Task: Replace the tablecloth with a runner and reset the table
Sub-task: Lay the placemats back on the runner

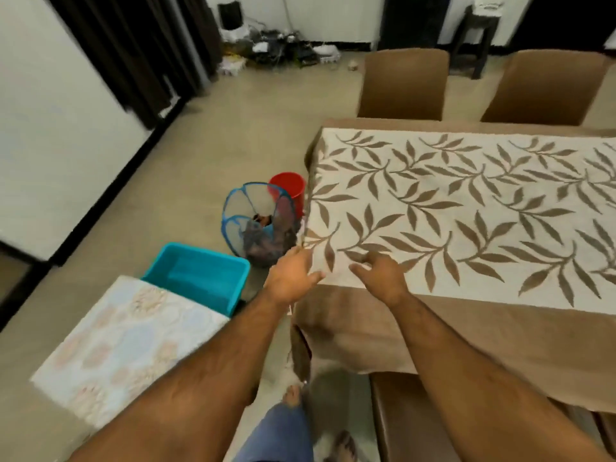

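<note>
A cream runner [466, 208] with brown leaf prints lies lengthwise on the table, over a plain brown tablecloth [466, 338] that hangs down the near side. At the runner's left end, my left hand [293, 275] pinches the near corner edge of the cloth between thumb and fingers. Just to its right, my right hand [380, 275] rests on the runner with fingers spread and curled, holding nothing.
A blue mesh laundry basket [240, 211] with dark cloth inside and a red bucket [290, 185] stand on the floor by the table's left end. A teal tub [200, 271] and a pale patterned surface [123, 348] are nearer me. Brown chairs [403, 85] line the far side.
</note>
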The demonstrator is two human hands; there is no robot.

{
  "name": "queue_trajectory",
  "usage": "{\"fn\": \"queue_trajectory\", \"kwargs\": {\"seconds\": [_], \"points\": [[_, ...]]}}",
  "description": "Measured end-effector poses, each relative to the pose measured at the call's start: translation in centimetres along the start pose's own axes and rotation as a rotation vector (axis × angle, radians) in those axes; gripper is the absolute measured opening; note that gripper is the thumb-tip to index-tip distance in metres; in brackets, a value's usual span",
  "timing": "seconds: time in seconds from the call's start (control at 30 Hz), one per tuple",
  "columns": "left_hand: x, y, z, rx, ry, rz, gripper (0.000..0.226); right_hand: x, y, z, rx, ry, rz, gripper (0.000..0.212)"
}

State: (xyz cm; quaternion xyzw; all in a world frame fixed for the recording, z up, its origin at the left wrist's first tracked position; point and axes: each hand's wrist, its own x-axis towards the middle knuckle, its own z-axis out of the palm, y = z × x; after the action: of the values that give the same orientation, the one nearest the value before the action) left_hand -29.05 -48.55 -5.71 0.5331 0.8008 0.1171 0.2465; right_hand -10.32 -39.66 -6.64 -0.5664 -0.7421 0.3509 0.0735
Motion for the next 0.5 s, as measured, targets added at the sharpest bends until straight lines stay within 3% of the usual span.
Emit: {"fn": "queue_trajectory", "kwargs": {"seconds": [0.2,0.5], "points": [[-8.2,-8.8,-3.9,-0.125,0.137,-0.279,0.061,-2.6,-7.7,6.4,0.106,-0.148,-0.115,0.029],[-20.2,-24.2,-7.6,-0.265,0.266,-0.597,0.061,-6.9,-19.2,18.3,0.023,-0.378,-0.217,0.034]]}}
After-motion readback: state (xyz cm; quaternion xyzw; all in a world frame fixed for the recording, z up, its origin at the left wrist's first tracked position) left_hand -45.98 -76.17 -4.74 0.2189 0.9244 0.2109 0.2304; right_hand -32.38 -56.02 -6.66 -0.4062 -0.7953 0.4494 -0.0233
